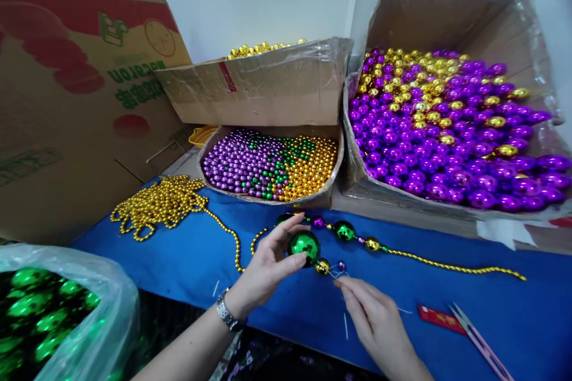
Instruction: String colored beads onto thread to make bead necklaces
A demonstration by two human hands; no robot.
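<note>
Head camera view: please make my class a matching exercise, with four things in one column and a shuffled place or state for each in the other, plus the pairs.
Column one
1. Left hand
2. Right hand
3. Plastic bag
4. Heap of gold beads

Column two
A. Lying on the blue cloth
B. Holding a large green ball
C. Filled with shiny green balls
D. Pinching thin white string

Pairs: 1-B, 2-D, 3-C, 4-A

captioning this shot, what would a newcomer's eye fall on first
Probably the glossy purple and gold beads heaped in the box at upper right. Next, the big green ball in the left hand, near the centre. Then gold strands piled on the blue cloth, left.
</note>
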